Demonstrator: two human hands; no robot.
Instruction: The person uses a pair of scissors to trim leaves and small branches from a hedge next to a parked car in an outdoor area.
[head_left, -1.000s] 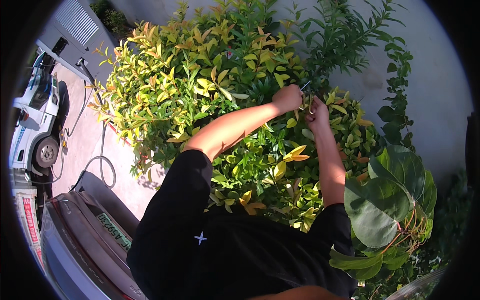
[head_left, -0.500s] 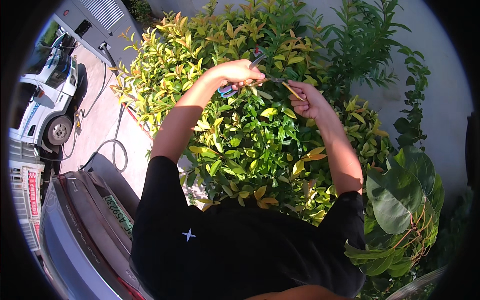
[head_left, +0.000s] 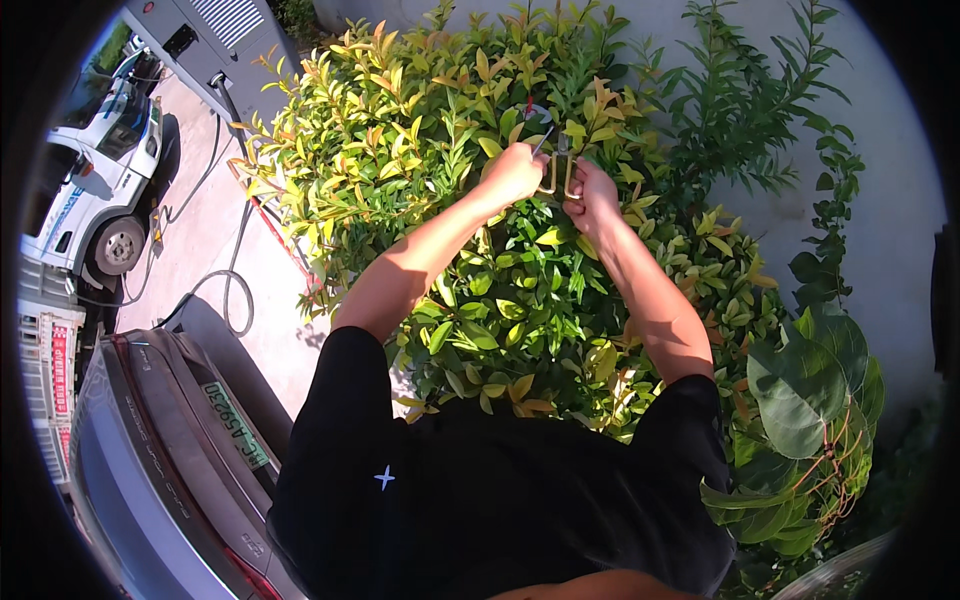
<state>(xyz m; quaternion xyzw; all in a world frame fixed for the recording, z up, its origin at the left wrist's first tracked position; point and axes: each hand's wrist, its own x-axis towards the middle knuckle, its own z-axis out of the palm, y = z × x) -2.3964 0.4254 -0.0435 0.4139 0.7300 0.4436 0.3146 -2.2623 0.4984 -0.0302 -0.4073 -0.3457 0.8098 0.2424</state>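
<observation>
My left hand (head_left: 516,174) and my right hand (head_left: 596,190) are close together over the far part of a leafy bush (head_left: 480,290). Between them is a pair of shears (head_left: 563,146) with yellow handles spread apart and its dark head pointing away from me. My right fingers are closed on one handle; my left fingers close by the other. A slim grey scissor blade (head_left: 543,140) sticks up out of my left fist. The rest of those scissors is hidden by the hand.
Large-leaved stems (head_left: 800,390) hang close to my right elbow, before a pale wall (head_left: 890,230). To the left are a parked car (head_left: 165,450), a white truck (head_left: 90,200), a grey cabinet (head_left: 225,50) and a black cable (head_left: 232,275) on the pavement.
My left hand has moved right and turned, nearer to my right hand. The shears have swung from lying crosswise to pointing away. The scissors' blue-purple handles no longer show.
</observation>
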